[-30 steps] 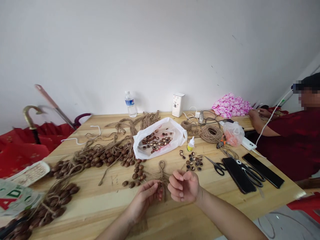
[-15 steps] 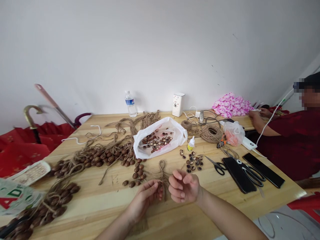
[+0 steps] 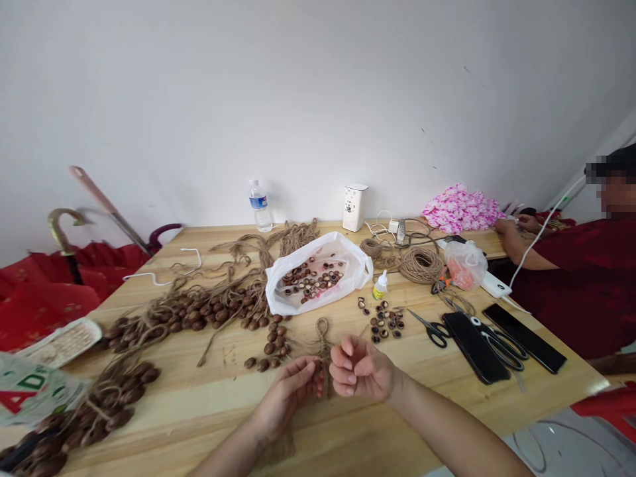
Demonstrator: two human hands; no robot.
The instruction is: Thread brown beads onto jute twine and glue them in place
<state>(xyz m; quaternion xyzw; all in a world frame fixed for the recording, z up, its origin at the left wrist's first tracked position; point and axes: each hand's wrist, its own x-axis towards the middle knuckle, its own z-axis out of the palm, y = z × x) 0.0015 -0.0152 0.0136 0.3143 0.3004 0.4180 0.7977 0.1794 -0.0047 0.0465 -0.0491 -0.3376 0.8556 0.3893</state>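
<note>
My left hand (image 3: 288, 392) rests on the wooden table (image 3: 199, 411) with its fingertips pinching a knotted jute twine piece (image 3: 322, 338) that has a loop at its far end and a brown nut shell on it. My right hand (image 3: 362, 370) is curled right beside it, fingers bent toward the same twine. Whether the right fingers grip a strand I cannot tell. Loose brown nut shells (image 3: 271, 348) lie just left of the twine.
A white plastic bag (image 3: 318, 273) of shell halves, a glue bottle (image 3: 380, 286), small shell pieces (image 3: 385, 322), scissors (image 3: 431, 328), two black phones (image 3: 497, 341) and a twine coil (image 3: 420, 265) lie beyond. Strung nut bundles (image 3: 179, 315) fill the left. A person in red (image 3: 581, 278) sits at right.
My right hand has shifted slightly left, closer to my left hand and the twine. The left hand has stayed put.
</note>
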